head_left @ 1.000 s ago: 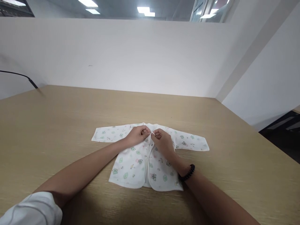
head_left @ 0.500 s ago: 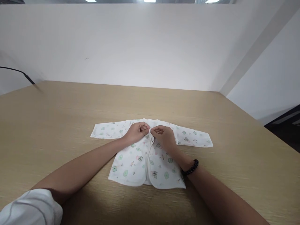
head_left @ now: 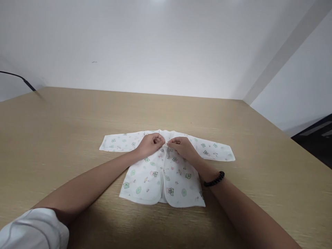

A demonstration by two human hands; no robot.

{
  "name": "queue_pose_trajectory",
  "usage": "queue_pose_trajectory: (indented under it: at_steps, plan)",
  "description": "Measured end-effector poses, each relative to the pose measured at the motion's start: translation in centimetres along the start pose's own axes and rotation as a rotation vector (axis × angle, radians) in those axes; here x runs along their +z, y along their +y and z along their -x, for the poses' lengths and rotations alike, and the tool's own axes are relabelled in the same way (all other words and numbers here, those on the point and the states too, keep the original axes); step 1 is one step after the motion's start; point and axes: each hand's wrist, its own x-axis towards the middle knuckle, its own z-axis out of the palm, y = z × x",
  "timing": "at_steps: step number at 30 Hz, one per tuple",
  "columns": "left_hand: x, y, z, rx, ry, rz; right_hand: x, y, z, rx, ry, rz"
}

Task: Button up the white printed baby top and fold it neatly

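Note:
A small white baby jacket point(head_left: 142, 185) with green and pink animal prints lies front up, its sleeves stretched out to both sides. Its two front panels meet along the middle and part slightly toward the rounded hem. At the top of the front opening, my left hand point(head_left: 150, 143) pinches the jacket's edge between thumb and fingers. My right hand point(head_left: 183, 148), with a black beaded bracelet point(head_left: 214, 180) on the wrist, pinches the opposite edge close beside it. The fingertips almost meet and hide whatever fastening is between them.
The jacket rests on a wood-grain table point(head_left: 77, 117). A white wall point(head_left: 145, 52) rises behind the table's far edge, with another at the right. A black cable point(head_left: 28, 84) comes in at the left, and a dark object point(head_left: 316, 138) stands beyond the right edge.
My right hand has shifted slightly, with its wrist turned outward to the right, and the front edge between the fingers lies flatter. The left hand stays nearly in place. The view has tilted slightly down.

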Motion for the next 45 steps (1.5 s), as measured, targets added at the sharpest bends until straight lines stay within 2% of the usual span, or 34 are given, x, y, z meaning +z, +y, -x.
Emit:
queue_pose_trajectory:
  at_steps: [5,11,15,19,22,25,28,31,34,38,45]
  plan:
    - [-0.3,-0.4,0.0,0.140,0.058,-0.198,-0.1,0.4,0.2,-0.051,0.055,0.070]
    - [-0.9,-1.1,0.6,0.172,-0.002,-0.263,0.5,1.4,0.7,-0.391,0.067,0.430]
    - [-1.6,-1.1,2.1,0.210,-0.065,-0.279,-0.4,2.1,0.0,-0.530,-0.016,0.446]
    - [-2.0,-0.4,3.1,0.339,-0.115,-0.413,-1.1,2.1,-0.2,-0.641,-0.048,0.410]
    - [-1.8,0.0,3.3,0.377,-0.121,-0.496,-0.5,1.4,1.1,-0.572,0.037,0.389]
    - [-1.4,-0.1,3.1,0.367,-0.104,-0.544,0.9,0.6,2.9,-0.505,0.130,0.507]
    - [-1.2,0.0,3.2,0.354,-0.064,-0.555,1.9,0.4,3.8,-0.491,0.154,0.595]
    - [-0.8,0.6,3.6,0.329,-0.026,-0.566,1.7,0.6,3.8,-0.435,0.149,0.525]
    - [-0.4,1.5,4.1,0.291,-0.050,-0.581,1.2,0.7,3.7,-0.391,0.124,0.418]
    - [-0.1,1.7,4.2,0.248,-0.092,-0.501,0.9,0.8,3.7,-0.347,0.125,0.367]
    - [-0.4,0.9,3.2,0.111,-0.159,-0.272,1.1,1.2,3.6,-0.378,0.145,0.366]
